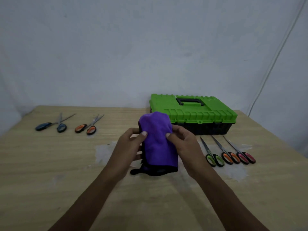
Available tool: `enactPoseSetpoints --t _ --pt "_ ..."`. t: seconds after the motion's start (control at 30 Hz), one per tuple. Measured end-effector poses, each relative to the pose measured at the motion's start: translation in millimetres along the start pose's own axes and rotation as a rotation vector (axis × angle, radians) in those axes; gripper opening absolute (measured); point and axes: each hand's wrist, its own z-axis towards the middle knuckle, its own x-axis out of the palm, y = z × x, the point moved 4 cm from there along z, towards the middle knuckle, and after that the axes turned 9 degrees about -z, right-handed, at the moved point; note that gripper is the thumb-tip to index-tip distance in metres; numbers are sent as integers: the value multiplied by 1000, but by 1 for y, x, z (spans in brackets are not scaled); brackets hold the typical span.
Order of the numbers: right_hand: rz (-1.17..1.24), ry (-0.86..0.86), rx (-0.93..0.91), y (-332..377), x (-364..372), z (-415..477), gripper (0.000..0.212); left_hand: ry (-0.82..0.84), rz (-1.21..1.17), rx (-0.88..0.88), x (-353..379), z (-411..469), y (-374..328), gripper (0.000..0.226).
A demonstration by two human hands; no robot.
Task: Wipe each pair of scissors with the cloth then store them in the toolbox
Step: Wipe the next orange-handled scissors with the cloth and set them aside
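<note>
A purple cloth is held above the middle of the table, wrapped over a pair of scissors whose dark handles poke out below it. My left hand grips the cloth from the left, thumb on top. From the right, my right hand pinches the cloth. The green toolbox with a black base sits behind, lid down. Blue-handled scissors and orange-handled scissors lie at the left. Three pairs lie shut at the right: green-handled scissors, another orange-handled pair and pink-handled scissors.
The wooden table has pale worn patches near the middle and right. A bluish wall stands close behind it, and a thin cable runs down the wall at the right.
</note>
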Motion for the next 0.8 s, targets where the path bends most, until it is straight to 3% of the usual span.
enactPoseSetpoints --t 0.2,0.3,0.4,0.53,0.73,0.8 --pt "-858 119 104 -47 16 -1 50 -79 413 -108 -19 14 31 7" --pt "-1169 -11 -169 -42 26 -14 43 -76 467 -107 -27 18 41 7" --pt "-1086 21 -384 -28 46 -20 35 -73 460 -63 -36 18 39 15" --pt "-1160 237 -385 -37 73 -17 39 -117 622 115 -72 26 23 13" --pt "-1128 176 -388 -41 89 -5 29 -381 1038 402 -156 73 -3 20" --pt "-1101 152 -368 -45 92 0 27 -440 1251 398 -176 91 -8 26"
